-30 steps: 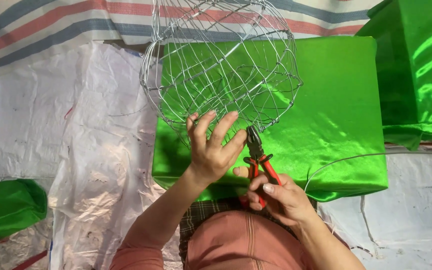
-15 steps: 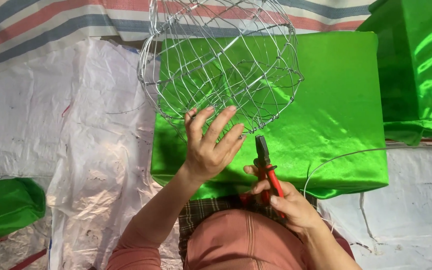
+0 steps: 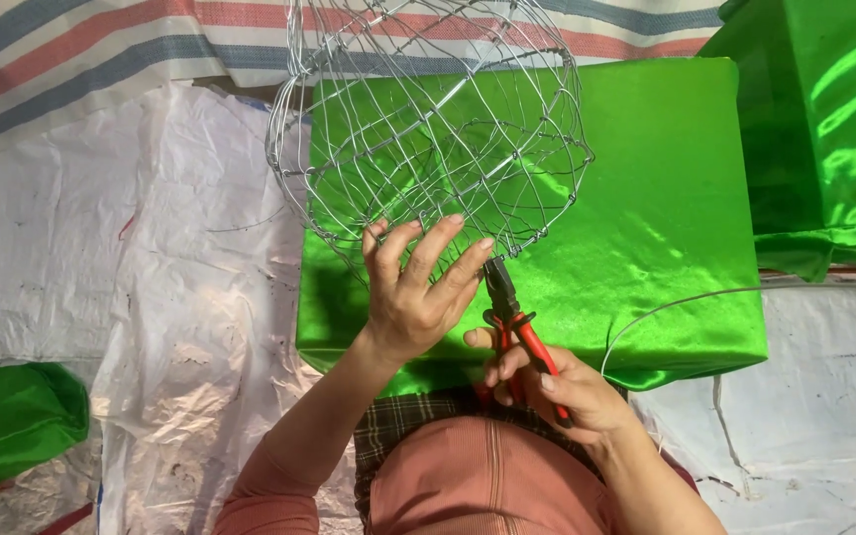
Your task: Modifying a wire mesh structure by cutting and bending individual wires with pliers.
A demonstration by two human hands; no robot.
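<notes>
1. Two hands in view, one head camera looking down; the person's lap fills the bottom edge.
2. Left hand [image 3: 416, 297]: fingers [image 3: 430, 246] spread open, tips against the lower rim of the wire cage [image 3: 428, 129]. Whether any tip hooks a wire, cannot tell; the mesh is too fine.
3. Right hand [image 3: 557, 386]: fingers closed around the red handles of the pliers [image 3: 512, 322]. The palm covers the handle ends.
4. Pliers nose points up, at the cage's bottom edge, just beside the left fingertips. Jaws are dark and small; open or shut, and whether they bite a wire, cannot tell.
5. Cage: rounded wire frame, top cut off by the upper picture edge. It sits over the near-left part of a green satin box [image 3: 646, 198]; whether it rests on the box or is held up, cannot tell.
6. Loose wire [image 3: 686, 297] arcs from behind the right hand across the box's front edge and off to the right; both ends are hidden or out of sight.
7. Second green box [image 3: 824, 129] is at the right, cut off by the edge. A green bundle [image 3: 12, 416] lies lower left, also cropped.
8. White plastic sheet [image 3: 151, 297] covers the floor; a striped tarp [image 3: 101, 50] lies along the top.
</notes>
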